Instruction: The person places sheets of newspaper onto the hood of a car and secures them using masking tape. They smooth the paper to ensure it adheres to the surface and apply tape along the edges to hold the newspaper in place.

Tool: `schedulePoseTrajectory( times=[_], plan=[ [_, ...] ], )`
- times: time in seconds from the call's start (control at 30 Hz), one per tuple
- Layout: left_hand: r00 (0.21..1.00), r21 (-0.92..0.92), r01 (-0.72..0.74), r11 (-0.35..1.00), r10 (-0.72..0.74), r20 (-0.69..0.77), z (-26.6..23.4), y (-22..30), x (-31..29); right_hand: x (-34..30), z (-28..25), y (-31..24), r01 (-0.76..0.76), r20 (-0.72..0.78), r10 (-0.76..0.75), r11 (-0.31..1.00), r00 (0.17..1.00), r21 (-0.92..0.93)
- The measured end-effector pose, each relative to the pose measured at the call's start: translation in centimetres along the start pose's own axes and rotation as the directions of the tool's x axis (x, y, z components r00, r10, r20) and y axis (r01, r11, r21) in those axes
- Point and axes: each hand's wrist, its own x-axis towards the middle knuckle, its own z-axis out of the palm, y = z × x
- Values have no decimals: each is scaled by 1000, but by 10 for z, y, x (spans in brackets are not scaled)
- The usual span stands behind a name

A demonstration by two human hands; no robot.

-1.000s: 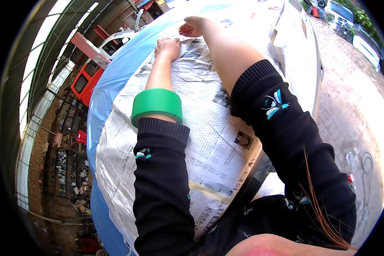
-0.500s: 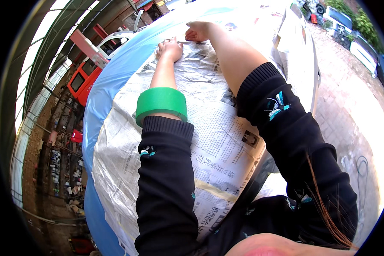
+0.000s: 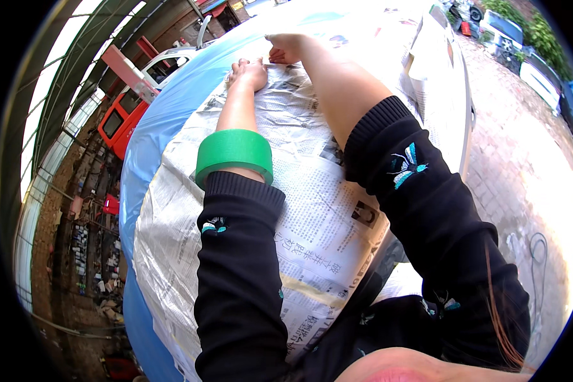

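Sheets of newspaper [image 3: 318, 210] cover a large rounded surface, with a blue plastic sheet [image 3: 140, 191] showing along their left and far edge. My left hand [image 3: 248, 74] rests on the far edge of the newspaper, fingers bent and slightly apart. Close beside it on the right, my right hand [image 3: 285, 48] is held on its side with thumb and fingers apart and nothing visible in it. Around my left forearm sits a wide roll of green tape [image 3: 234, 155], worn like a bracelet. What lies right under the fingertips is too bright and small to make out.
A red vehicle [image 3: 122, 121] and a white car [image 3: 164, 67] stand at the left beyond the cover. Shelves of small items [image 3: 95, 254] line the left side. On the paved ground at the right lies a hose or cable [image 3: 538, 254]; car parts [image 3: 541, 79] stand farther back.
Both hands and forearms have shifted slightly to the left along the far edge of the newspaper. The view has moved a little, and the tape roll stays on my left forearm.
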Motion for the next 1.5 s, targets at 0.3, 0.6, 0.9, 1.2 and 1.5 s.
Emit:
schedulePoseTrajectory(
  times=[0.3,0.6,0.9,1.2,1.5],
  plan=[
    [1000,19,-24,1000,24,-1,6,-7,2,-4,10,-2,-25,-31,24,998,999,-50],
    [998,30,-5,1000,3,57,-5,3,-1,-7,11,-1,18,-146,-58,963,988,-267],
    [997,81,3,997,-9,71,-2,3,0,-7,9,-8,6,-112,-119,711,987,-703],
    [997,84,7,996,-14,74,-4,7,1,15,2,8,0,-331,-438,603,836,-798],
    [998,98,-11,995,5,68,-8,8,-2,-24,17,2,243,98,-372,365,923,-899]
  ],
)
